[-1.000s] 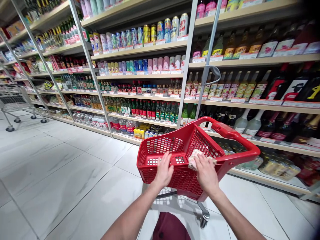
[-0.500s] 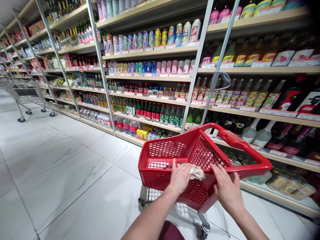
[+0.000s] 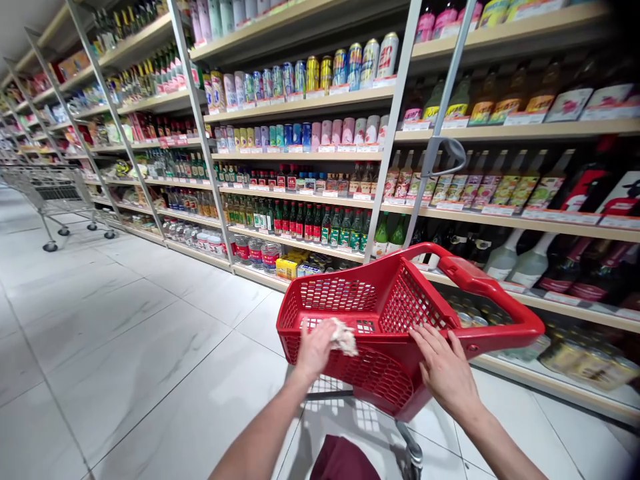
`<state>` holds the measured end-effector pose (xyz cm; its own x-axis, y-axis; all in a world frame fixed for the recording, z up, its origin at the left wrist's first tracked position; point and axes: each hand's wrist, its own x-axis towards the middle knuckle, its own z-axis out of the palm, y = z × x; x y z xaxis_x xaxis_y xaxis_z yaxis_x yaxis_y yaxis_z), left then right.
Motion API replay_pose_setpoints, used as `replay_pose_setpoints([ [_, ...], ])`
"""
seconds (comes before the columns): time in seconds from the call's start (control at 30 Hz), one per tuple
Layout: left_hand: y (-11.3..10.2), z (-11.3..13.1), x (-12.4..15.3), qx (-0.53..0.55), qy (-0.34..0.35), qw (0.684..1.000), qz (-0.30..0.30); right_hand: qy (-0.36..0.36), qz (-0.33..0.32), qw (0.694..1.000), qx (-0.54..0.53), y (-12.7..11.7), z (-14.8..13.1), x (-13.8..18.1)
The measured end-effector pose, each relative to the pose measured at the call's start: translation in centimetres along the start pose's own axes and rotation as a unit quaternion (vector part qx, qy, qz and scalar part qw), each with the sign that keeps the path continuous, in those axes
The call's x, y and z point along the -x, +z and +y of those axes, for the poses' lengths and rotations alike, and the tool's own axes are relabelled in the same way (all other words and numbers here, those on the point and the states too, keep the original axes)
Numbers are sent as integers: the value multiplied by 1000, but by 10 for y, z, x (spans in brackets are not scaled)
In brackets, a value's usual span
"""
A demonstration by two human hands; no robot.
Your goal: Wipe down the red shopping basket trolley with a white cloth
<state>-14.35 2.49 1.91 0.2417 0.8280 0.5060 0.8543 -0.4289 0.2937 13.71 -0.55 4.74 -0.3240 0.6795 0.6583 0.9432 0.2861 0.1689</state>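
Observation:
A red plastic shopping cart stands before me, its curved handle to the right. On the cart's near rim, my left hand presses a crumpled off-white cloth, its fingers closed round it. Farther right, my right hand rests on the same rim close to where the handle begins. Its fingers lie stretched over the edge and it holds nothing. Through the basket's mesh I see the floor; part of the near rim is hidden under my hands.
Shelves of cans and bottles run behind the cart. A metal pole with a grey loop rises beside the right shelf. Metal carts stand at the far left on the white tiled floor.
My left hand has slid left along the near rim with the cloth. My right hand has shifted slightly left and settled on the rim.

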Motion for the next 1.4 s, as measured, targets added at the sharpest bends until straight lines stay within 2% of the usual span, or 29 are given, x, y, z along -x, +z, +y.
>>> replay_pose_setpoints([
  [0.07,-11,-31,11,-46,-45,997,40,16,0,1000,-6,-1,-4,-1],
  [0.13,-13,-44,15,-71,-41,993,80,41,3,999,-10,-2,-10,-3],
  [0.27,5,-23,6,-57,53,993,92,55,8,998,-33,-4,-16,-5],
  [0.33,5,-22,4,-49,73,993,85,49,7,997,-53,-5,-15,-4],
  [0.4,-4,-37,8,-60,55,993,91,50,5,997,-66,-6,-15,-3],
  [0.5,-17,-60,16,-100,-19,988,119,67,14,995,-68,-6,-21,-3],
  [0.57,-16,-59,17,-108,-32,985,132,75,23,995,-61,-6,-26,-3],
  [0.7,-5,-45,12,-78,43,990,113,54,26,996,-60,-7,-26,-2],
  [0.77,-10,-53,15,-83,22,987,138,41,29,997,-63,-7,-23,-1],
  [0.83,-19,-67,19,-99,-29,979,174,39,35,997,-55,-5,-22,0],
  [0.9,-24,-72,22,-108,-52,975,186,42,42,997,-39,-2,-22,1],
  [0.97,-21,-65,20,-101,-37,980,168,44,46,998,-28,0,-21,1],
  [1.07,-13,-48,15,-65,15,992,110,28,37,999,-25,0,-17,2],
  [1.13,-15,-48,15,-48,20,995,83,15,32,999,-24,-1,-15,3],
  [1.23,-24,-60,21,-58,-65,990,109,17,38,999,-29,-3,-18,5],
  [1.3,-24,-58,22,-60,-102,985,128,31,48,998,-33,-4,-24,6],
  [1.4,-12,-37,15,-40,-46,992,112,50,53,996,-45,-8,-33,5],
])
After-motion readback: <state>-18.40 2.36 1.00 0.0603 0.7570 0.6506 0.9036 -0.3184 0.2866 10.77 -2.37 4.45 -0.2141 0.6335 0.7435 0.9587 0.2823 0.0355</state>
